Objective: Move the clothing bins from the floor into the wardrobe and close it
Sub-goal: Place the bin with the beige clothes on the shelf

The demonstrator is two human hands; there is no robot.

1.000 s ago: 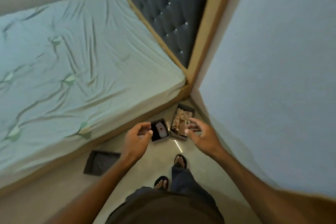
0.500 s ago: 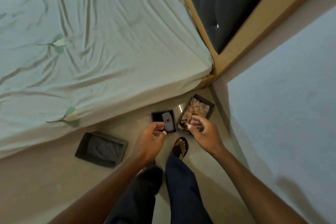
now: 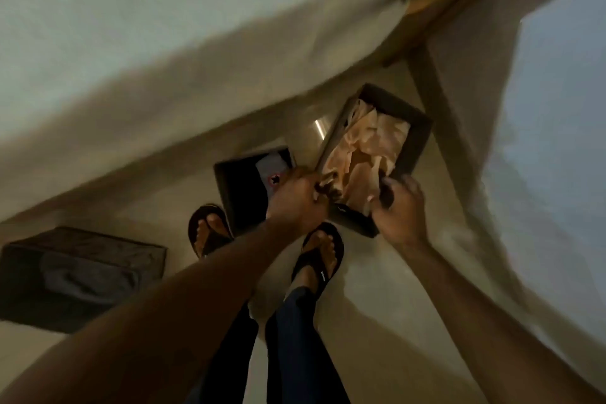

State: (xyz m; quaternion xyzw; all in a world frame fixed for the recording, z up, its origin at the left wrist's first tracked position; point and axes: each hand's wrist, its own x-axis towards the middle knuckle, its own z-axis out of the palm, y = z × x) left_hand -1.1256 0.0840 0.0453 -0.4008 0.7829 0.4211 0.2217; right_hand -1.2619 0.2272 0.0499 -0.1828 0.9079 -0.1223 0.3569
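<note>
Three dark fabric bins lie on the floor beside the bed. The right bin (image 3: 414, 145) holds crumpled tan clothing. My left hand (image 3: 296, 198) grips its near left corner and my right hand (image 3: 398, 203) grips its near right corner. A smaller dark bin (image 3: 241, 197) with a grey item inside sits just left of it, partly behind my left hand. A larger grey bin (image 3: 82, 275) with dark cloth stands at the far left. The wardrobe is not in view.
The bed (image 3: 164, 52) with a pale sheet fills the upper left, its wooden frame corner (image 3: 436, 0) near the wall (image 3: 557, 128) on the right. My feet in black sandals (image 3: 316, 256) stand on the beige floor right in front of the bins.
I have bent down, so the bins look much larger. Both hands dropped from above the bins onto the near edge of the tan-clothing bin and closed on it.
</note>
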